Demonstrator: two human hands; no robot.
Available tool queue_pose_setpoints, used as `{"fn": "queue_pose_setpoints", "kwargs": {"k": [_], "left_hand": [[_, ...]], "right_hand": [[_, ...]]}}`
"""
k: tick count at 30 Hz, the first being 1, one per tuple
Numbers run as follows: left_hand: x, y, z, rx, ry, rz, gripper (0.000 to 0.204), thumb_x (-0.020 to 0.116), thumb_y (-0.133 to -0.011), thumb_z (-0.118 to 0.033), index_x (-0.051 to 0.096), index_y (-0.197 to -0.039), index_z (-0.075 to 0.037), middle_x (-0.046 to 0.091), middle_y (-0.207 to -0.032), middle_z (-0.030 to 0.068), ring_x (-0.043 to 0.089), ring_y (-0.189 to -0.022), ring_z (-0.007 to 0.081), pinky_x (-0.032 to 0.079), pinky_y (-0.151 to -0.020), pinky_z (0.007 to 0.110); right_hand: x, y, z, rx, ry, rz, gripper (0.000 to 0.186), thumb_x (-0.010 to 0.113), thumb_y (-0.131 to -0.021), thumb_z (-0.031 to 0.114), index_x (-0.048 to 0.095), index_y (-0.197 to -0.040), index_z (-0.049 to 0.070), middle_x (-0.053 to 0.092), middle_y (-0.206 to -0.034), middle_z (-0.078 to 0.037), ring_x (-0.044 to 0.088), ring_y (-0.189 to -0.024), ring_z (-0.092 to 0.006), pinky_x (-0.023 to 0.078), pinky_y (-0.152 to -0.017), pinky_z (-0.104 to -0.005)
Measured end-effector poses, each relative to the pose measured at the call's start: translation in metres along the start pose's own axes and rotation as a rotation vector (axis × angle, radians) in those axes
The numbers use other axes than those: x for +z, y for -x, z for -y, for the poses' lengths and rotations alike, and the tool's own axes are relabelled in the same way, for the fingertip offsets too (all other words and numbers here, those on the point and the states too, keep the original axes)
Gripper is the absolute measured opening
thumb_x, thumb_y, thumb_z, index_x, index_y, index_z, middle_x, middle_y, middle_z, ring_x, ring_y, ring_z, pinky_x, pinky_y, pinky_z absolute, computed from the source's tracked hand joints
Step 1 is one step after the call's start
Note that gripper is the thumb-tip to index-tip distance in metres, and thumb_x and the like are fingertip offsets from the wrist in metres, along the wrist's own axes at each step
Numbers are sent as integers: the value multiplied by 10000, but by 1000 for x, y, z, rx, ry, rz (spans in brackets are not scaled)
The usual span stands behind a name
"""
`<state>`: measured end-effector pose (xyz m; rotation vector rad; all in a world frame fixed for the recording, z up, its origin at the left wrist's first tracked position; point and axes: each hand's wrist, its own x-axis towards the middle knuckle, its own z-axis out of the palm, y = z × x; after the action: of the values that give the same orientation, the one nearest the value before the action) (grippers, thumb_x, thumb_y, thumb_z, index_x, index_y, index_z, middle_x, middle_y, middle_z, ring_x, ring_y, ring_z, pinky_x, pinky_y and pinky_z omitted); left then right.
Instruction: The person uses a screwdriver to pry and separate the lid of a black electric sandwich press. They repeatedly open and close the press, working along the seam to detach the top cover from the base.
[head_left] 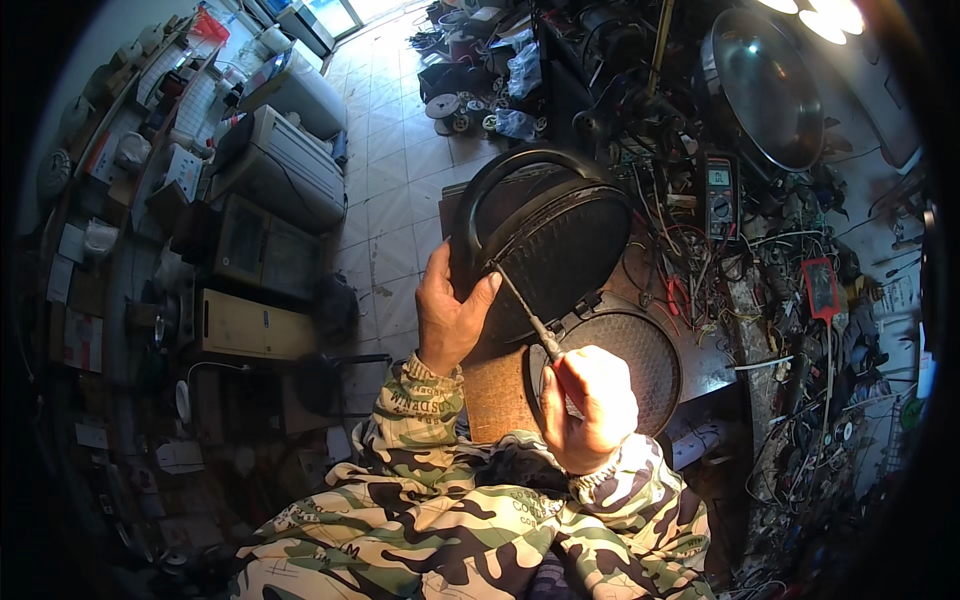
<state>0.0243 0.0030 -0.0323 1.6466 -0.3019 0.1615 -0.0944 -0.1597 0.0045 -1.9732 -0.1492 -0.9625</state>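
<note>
A black round electric griddle stands open on a wooden surface, its lid tilted up with a curved handle on it and its textured lower plate below. My left hand grips the left side of the lid, thumb beside the handle's lower end. My right hand is closed on a screwdriver, whose tip reaches the lid's rim near my left thumb.
A multimeter, red pliers, a red-framed tool and tangled wires crowd the right bench. A metal pan is at the back right. Shelves with boxes and white appliances line the left, beside a tiled floor.
</note>
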Motion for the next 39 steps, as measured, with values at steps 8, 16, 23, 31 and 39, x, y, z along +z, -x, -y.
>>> {"fn": "queue_pose_setpoints", "kwargs": {"k": [8, 16, 23, 31, 39], "left_hand": [[1, 0, 2, 9, -2, -10, 529, 735, -939, -123, 475, -1357, 70, 640, -1210, 118, 606, -1092, 149, 481, -981, 295], [-1, 0, 6, -1, -28, -29, 566, 728, -905, -52, 458, -1386, 71, 648, -1226, 144, 625, -1109, 172, 493, -987, 310], [1, 4, 7, -67, 84, 19, 606, 638, -881, 130, 407, -1436, 51, 613, -1269, 127, 606, -1183, 186, 484, -1038, 311], [-4, 7, 16, -123, 45, 11, 635, 649, -879, 128, 393, -1455, 50, 634, -1241, 112, 631, -1129, 165, 517, -982, 295], [-1, 5, 14, 31, -51, -63, 584, 757, -851, -30, 500, -1371, 37, 697, -1127, 126, 672, -1033, 168, 532, -912, 306]], "right_hand": [[-9, -24, -17, 1098, -1398, -324, 372, 630, -988, 177, 577, -1245, -87, 677, -973, -131, 664, -718, -209, 550, -596, -278], [38, -30, -22, 664, -439, 266, 132, 697, -882, -1, 666, -1008, 24, 617, -796, -24, 562, -642, -76, 451, -568, -227], [77, -47, -38, -23, 132, 180, 395, 811, -669, 77, 684, -1043, 63, 601, -776, -76, 630, -703, -269, 529, -627, -375], [84, -49, -31, -26, 192, 213, 319, 796, -689, 46, 676, -984, 60, 625, -773, -91, 639, -676, -286, 532, -608, -377], [70, -42, -35, 21, 22, 155, 228, 767, -712, 23, 682, -921, 52, 639, -747, -80, 629, -593, -202, 513, -565, -299]]}}
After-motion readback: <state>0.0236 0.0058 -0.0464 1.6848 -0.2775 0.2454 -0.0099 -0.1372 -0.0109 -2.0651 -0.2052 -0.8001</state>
